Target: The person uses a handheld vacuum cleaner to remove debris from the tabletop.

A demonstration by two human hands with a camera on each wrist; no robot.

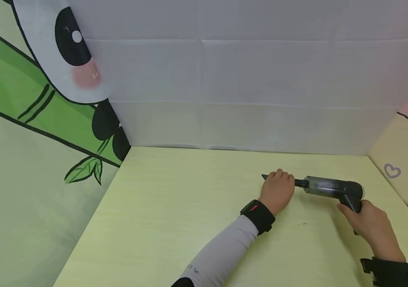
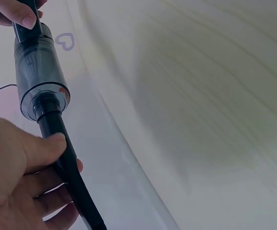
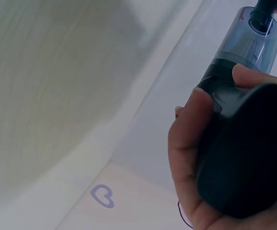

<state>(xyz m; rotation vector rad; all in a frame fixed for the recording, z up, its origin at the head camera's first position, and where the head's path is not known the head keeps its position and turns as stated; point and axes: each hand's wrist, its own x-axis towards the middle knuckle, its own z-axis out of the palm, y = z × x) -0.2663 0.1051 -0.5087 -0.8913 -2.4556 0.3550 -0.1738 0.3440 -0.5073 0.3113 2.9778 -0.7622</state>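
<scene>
A black handheld vacuum cleaner [image 1: 327, 186] with a clear dust cup is held above the right part of the table, its narrow black nozzle [image 2: 76, 184] pointing left in the head view. My right hand [image 1: 372, 225] grips its handle; in the right wrist view the fingers of this hand [image 3: 191, 143] wrap round the dark body. Around the nozzle close my left hand's fingers [image 1: 278, 189], and the tip sticks out beyond them. Seen from the left wrist, the thumb of my left hand [image 2: 28, 167] lies along the nozzle, just ahead of the dust cup [image 2: 41, 72].
The pale yellow table [image 1: 175, 207] spreads under both hands. Behind it hangs a creased grey-white cloth [image 1: 247, 79]; a printed cloth with a green bamboo stem [image 1: 46, 91] borders the left. On the right panel is a small purple heart [image 1: 392, 171].
</scene>
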